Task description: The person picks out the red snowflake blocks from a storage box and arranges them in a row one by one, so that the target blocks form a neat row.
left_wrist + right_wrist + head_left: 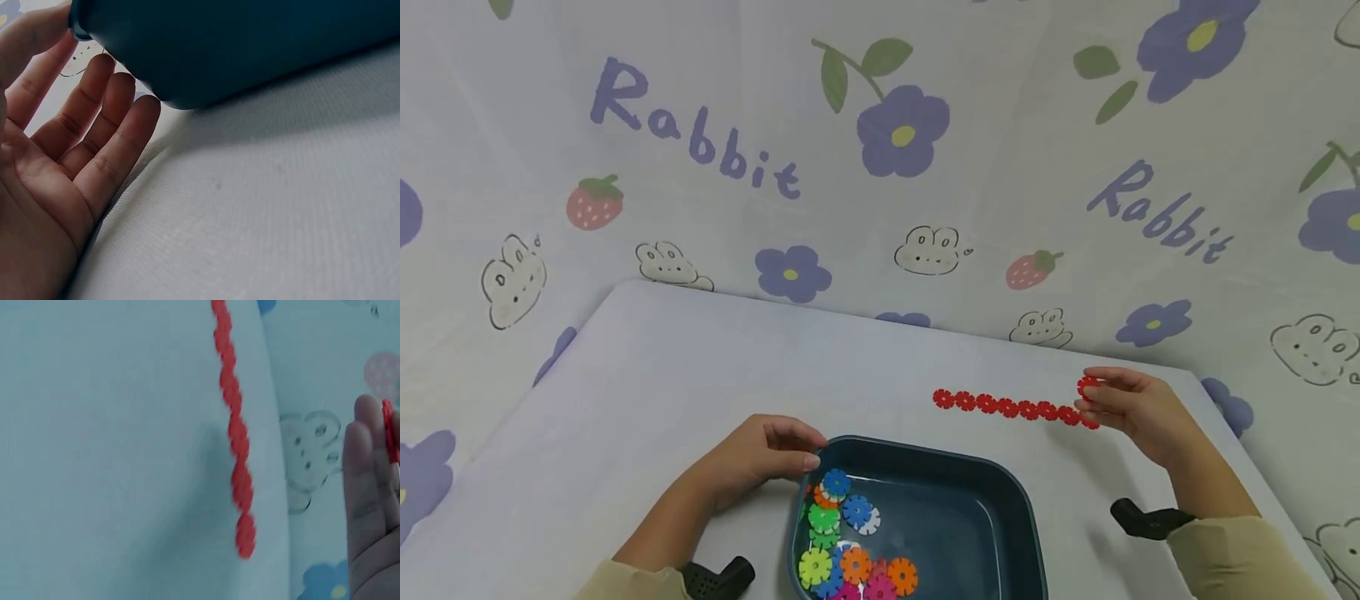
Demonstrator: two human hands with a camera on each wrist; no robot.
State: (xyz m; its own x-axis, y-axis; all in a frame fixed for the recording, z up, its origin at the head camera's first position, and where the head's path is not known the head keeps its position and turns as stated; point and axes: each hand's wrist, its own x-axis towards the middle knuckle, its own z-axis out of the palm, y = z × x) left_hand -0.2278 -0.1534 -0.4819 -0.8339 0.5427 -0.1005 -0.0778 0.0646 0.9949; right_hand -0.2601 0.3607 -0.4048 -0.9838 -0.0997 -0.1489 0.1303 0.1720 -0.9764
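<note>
My right hand (1138, 408) pinches a red notched disc (1086, 387) between thumb and fingers. It is above the right end of a row of several red notched discs (987, 403) joined in a chain on the table. In the right wrist view, the red disc (390, 431) shows edge-on at the fingers, apart from the chain (237, 434). My left hand (767, 454) holds the far left corner of a dark blue tray (925, 454) by its rim, with thumb and index finger. The other fingers (103, 165) lie loosely bent beside the tray's outer wall (206, 56).
Notched discs in several colours, such as an orange disc (902, 576) and a green disc (823, 518), lie along the tray's left and near sides. The white table (737, 358) ends at a printed cloth backdrop (850, 217) behind.
</note>
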